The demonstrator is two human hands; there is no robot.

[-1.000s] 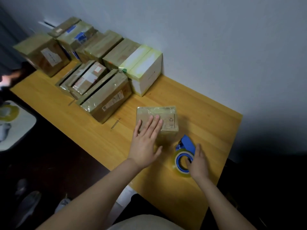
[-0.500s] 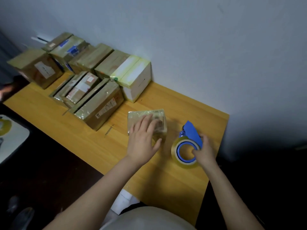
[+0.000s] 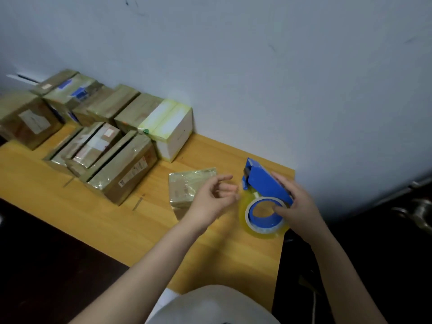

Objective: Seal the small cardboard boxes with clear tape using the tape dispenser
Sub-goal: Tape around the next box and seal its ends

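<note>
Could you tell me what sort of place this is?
Probably a home or small-office packing corner: taped parcels lined along a bare wall on a wooden table, plus a tape dispenser.

No text can be read: the white labels on the taped cardboard boxes at far left are too blurred.

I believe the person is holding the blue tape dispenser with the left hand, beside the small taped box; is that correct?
Not quite: the head view shows the right hand gripping the blue tape dispenser, beside the small taped box. The left hand holds nothing.
</note>
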